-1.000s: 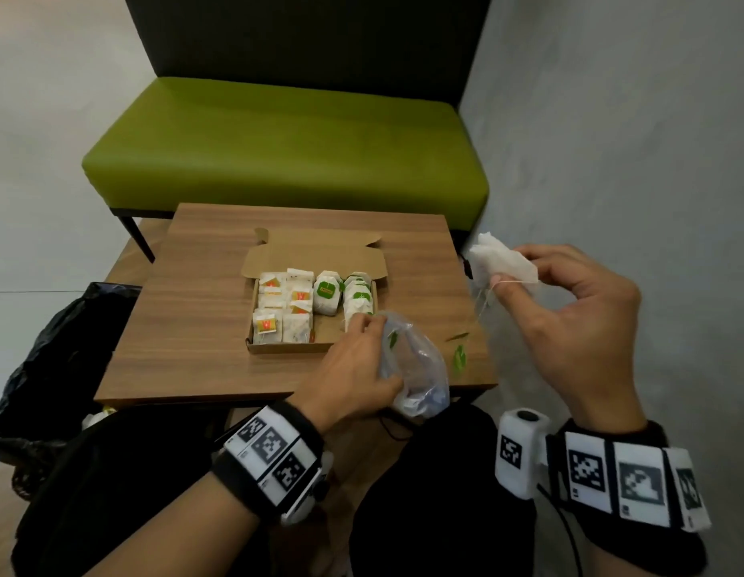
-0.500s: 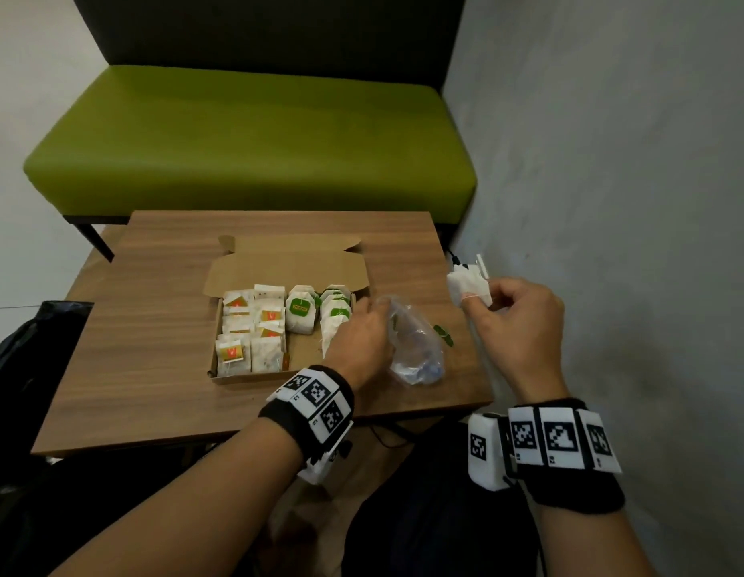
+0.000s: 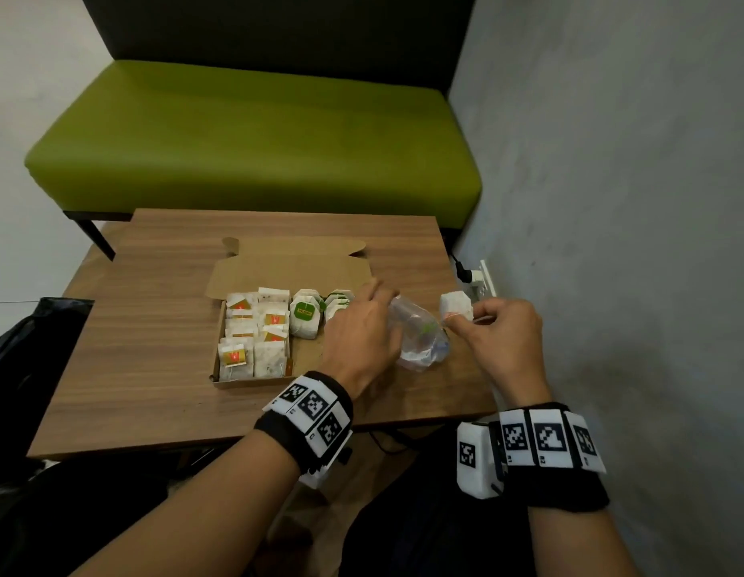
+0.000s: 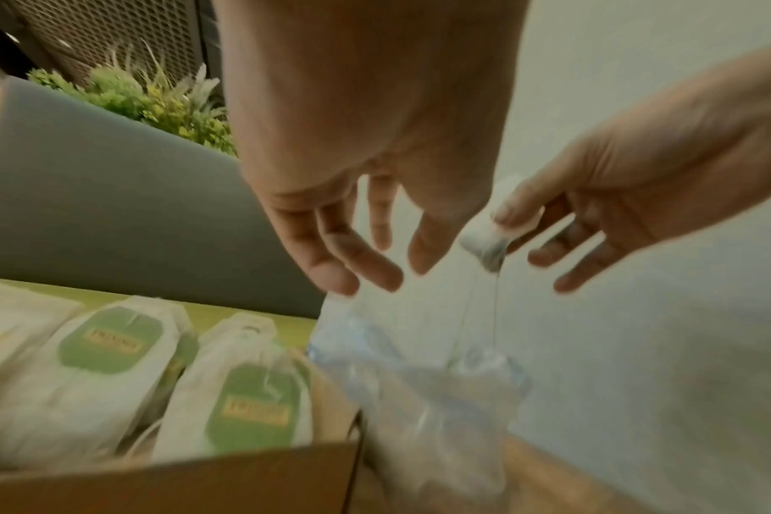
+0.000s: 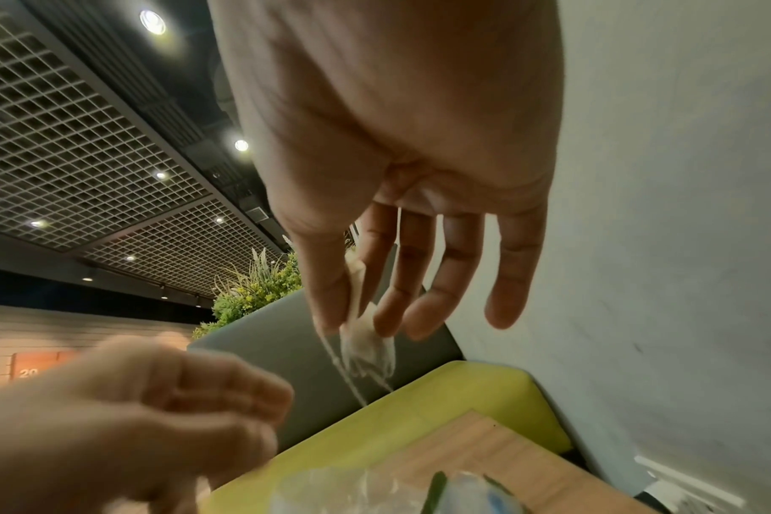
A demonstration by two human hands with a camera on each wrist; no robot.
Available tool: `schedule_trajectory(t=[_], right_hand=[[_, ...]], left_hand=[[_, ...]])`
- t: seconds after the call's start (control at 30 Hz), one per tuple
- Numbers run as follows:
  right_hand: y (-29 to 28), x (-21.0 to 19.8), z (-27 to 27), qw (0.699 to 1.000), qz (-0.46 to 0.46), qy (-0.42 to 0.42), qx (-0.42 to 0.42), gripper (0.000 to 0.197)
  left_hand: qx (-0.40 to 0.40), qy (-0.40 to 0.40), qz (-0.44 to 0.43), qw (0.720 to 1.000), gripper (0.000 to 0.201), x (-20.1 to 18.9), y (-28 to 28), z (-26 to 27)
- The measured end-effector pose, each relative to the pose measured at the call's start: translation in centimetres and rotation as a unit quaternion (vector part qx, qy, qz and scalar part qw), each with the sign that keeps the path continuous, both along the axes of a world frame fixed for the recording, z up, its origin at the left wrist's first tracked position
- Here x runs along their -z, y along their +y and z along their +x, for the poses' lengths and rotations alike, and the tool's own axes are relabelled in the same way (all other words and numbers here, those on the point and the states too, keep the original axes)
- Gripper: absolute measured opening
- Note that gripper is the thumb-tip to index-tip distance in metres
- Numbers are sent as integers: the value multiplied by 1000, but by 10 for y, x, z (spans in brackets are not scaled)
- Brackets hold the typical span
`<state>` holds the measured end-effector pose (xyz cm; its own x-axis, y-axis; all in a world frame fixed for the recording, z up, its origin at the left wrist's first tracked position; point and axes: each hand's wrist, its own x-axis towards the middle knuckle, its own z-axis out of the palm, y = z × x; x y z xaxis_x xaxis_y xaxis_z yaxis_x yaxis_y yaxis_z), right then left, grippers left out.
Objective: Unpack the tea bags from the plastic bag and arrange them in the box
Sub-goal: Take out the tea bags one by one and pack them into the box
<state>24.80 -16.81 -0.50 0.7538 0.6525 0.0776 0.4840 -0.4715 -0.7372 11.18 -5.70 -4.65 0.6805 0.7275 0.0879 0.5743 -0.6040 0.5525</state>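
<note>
An open cardboard box (image 3: 253,383) on the wooden table (image 3: 153,368) holds rows of tea bags, orange-tagged (image 3: 253,331) on the left and green-tagged (image 3: 305,314) (image 4: 111,340) in the middle. The crumpled clear plastic bag (image 3: 420,339) (image 4: 441,400) lies just right of the box. My left hand (image 3: 364,322) (image 4: 353,267) hovers over the box's right end and the bag, fingers loosely spread and holding nothing. My right hand (image 3: 478,326) (image 5: 353,323) pinches a white tea bag (image 3: 456,306) (image 5: 366,340) between thumb and forefinger above the bag; its string hangs down.
A green bench (image 3: 253,139) stands behind the table. A grey wall (image 3: 611,202) runs close along the right, with a socket and plug (image 3: 476,279) near the table's corner. A black bag (image 3: 29,335) sits on the floor at the left.
My right hand has come down and inward with the white tea bag, from above the table's right edge to just over the plastic bag. My left hand's grip on the bag has loosened.
</note>
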Motion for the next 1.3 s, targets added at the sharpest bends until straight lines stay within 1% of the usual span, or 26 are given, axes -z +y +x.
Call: schedule_trajectory(t=[0.03, 0.07, 0.13, 0.17, 0.2, 0.27, 0.33, 0.4, 0.5, 0.63, 0.77, 0.83, 0.87, 0.93, 1.0, 1.13, 1.2, 1.3], right_hand=[[1, -2, -2, 1000, -7, 18, -24, 20], [1, -4, -4, 997, -9, 43, -56, 18], [1, -9, -9, 988, -13, 92, -124, 18], [1, -10, -11, 983, -22, 105, -152, 19], [1, -11, -13, 978, -35, 115, -170, 19], [2, -9, -17, 971, -43, 135, -191, 15], [1, -8, -21, 967, -31, 152, -204, 14], [-1, -9, -27, 961, -15, 168, -219, 14], [-4, -14, -37, 951, 33, 192, -242, 11], [-7, -20, -49, 945, 107, 205, -232, 9], [-10, -21, -54, 951, 117, 201, -203, 18], [-10, -19, -55, 954, 117, 197, -192, 25], [-11, -18, -55, 956, 118, 197, -185, 24], [-11, -15, -56, 960, 116, 191, -169, 16], [-12, -11, -58, 964, 113, 182, -155, 13], [-8, -5, -69, 963, 124, 191, -144, 12], [-5, -3, -78, 961, 129, 196, -149, 11], [2, 1, -88, 958, 136, 200, -153, 11]], left_hand=[[19, -49, 5, 999, 45, -6, -2, -4], [43, -99, -11, 994, 44, -11, -4, -8], [95, -179, -81, 976, 48, -20, -5, -15], [115, -200, -107, 967, 50, -23, -4, -19], [129, -205, -115, 963, 50, -25, -2, -23], [148, -201, -110, 962, 36, -28, 0, -31], [150, -203, -123, 960, 20, -31, 1, -38], [140, -221, -152, 953, 13, -31, 1, -44], [104, -265, -182, 941, 10, -29, 0, -54], [64, -322, -209, 921, 11, -30, -1, -65], [45, -346, -229, 909, 12, -35, 2, -79], [28, -369, -245, 896, 9, -40, 5, -89], [11, -382, -254, 889, 11, -41, 8, -95], [-38, -419, -271, 866, 12, -44, 17, -110], [-95, -452, -271, 845, 10, -46, 28, -129], [-193, -462, -221, 837, 7, -41, 56, -176], [-247, -459, -196, 831, 12, -35, 69, -199], [-329, -406, -169, 836, 11, -20, 83, -222]])
